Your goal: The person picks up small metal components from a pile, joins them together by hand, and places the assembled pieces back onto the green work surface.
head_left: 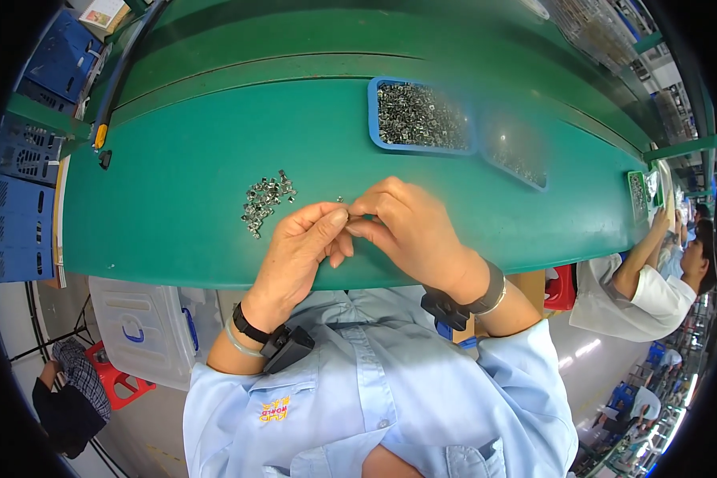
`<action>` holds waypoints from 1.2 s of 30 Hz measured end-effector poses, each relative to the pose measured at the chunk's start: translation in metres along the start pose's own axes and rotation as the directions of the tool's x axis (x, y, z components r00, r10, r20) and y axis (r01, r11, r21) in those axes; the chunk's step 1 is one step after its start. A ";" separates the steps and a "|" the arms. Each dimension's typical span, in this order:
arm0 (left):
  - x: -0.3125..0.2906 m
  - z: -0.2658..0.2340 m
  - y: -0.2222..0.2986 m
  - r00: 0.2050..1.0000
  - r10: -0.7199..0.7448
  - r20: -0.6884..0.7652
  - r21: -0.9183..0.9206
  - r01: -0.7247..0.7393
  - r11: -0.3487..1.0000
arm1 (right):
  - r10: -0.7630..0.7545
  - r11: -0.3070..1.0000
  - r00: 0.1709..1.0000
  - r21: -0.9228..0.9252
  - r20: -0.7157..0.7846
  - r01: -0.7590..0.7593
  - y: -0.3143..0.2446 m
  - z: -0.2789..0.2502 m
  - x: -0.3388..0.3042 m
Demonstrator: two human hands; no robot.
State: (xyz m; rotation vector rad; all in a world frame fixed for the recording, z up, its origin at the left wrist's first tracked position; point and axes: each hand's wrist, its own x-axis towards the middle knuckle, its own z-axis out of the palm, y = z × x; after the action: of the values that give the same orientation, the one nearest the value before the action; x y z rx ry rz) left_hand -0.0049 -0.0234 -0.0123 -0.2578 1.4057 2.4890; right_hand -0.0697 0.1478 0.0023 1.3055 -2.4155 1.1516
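I see a tiny metal piece (350, 216), mostly hidden, pinched between the fingertips of the left hand (307, 235) and right hand (406, 227). I judge it light, stiff, slippery; hold its edges. Loose pieces (267, 193) lie just beyond the left hand on the bench (175, 175).

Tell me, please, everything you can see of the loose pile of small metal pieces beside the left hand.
The loose pile of small metal pieces lies on the green tabletop, beyond and left of the left hand. The pieces look like shiny silvery metal, mostly squarish, with dark patches. They lie at random angles, clustered, with a few strays at the edges. No hand appears to touch them; finer detail is too small to tell.
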 end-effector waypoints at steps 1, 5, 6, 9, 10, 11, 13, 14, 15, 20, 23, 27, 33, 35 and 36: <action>-0.001 -0.001 0.000 1.000 0.004 0.003 -0.001 -0.004 1.000 | 0.003 1.000 1.000 0.010 -0.018 -0.003 -0.001 0.001 0.000; -0.003 -0.004 0.001 1.000 0.002 0.023 0.003 -0.002 1.000 | -0.025 0.999 0.998 0.024 -0.058 0.026 -0.004 0.003 0.000; -0.004 -0.005 0.002 0.999 -0.001 0.032 0.007 0.001 1.000 | -0.040 0.999 0.997 0.026 -0.070 0.042 -0.004 0.004 0.000; -0.008 -0.004 0.003 0.998 -0.003 0.061 -0.060 0.007 0.998 | 0.013 0.998 0.994 0.067 -0.107 -0.006 -0.005 0.008 -0.004; -0.008 -0.004 0.003 0.997 -0.004 0.076 -0.094 0.011 0.996 | 0.041 0.996 0.991 0.087 -0.125 -0.030 -0.005 0.009 -0.005; -0.009 -0.003 0.004 0.997 -0.003 0.075 -0.093 0.010 0.996 | 0.040 0.996 0.991 0.088 -0.125 -0.029 -0.005 0.009 -0.006; -0.009 -0.002 0.004 0.999 -0.008 0.051 -0.096 0.012 0.995 | 0.020 0.996 0.992 0.089 -0.124 -0.009 -0.005 0.010 -0.007; -0.009 -0.001 0.003 0.999 -0.010 0.040 -0.097 0.014 0.995 | 0.010 0.996 0.992 0.089 -0.124 0.001 -0.005 0.010 -0.008; -0.009 -0.002 0.003 0.999 -0.010 0.040 -0.096 0.014 0.995 | 0.010 0.996 0.992 0.089 -0.125 0.001 -0.005 0.009 -0.008; -0.006 -0.006 -0.003 0.997 -0.032 0.064 -0.172 0.043 0.984 | 0.039 0.996 0.996 0.079 -0.083 -0.032 -0.008 0.005 -0.004; -0.005 -0.006 -0.008 0.996 -0.039 0.084 -0.287 0.062 0.956 | 0.079 0.996 0.994 0.057 -0.082 -0.074 -0.013 0.005 -0.006; -0.008 -0.005 -0.009 0.996 -0.011 0.084 -0.258 0.033 0.966 | 0.086 0.994 0.991 0.069 -0.107 -0.079 -0.015 0.007 -0.008; -0.007 -0.003 -0.010 0.987 -0.015 0.161 -0.285 0.061 0.956 | 0.085 0.980 0.985 0.192 -0.149 -0.055 -0.010 0.009 -0.011; -0.006 -0.004 -0.013 0.982 -0.017 0.191 -0.276 0.071 0.958 | 0.080 0.978 0.985 0.202 -0.152 -0.048 -0.009 0.010 -0.012; -0.006 -0.005 -0.014 0.985 -0.008 0.170 -0.290 0.058 0.955 | 0.070 0.982 0.985 0.185 -0.156 -0.041 -0.010 0.011 -0.011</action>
State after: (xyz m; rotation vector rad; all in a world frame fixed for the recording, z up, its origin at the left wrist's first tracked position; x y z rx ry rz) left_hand 0.0056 -0.0217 -0.0245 -0.1241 0.9561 2.6176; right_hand -0.0528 0.1443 -0.0053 1.1461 -2.2885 1.4631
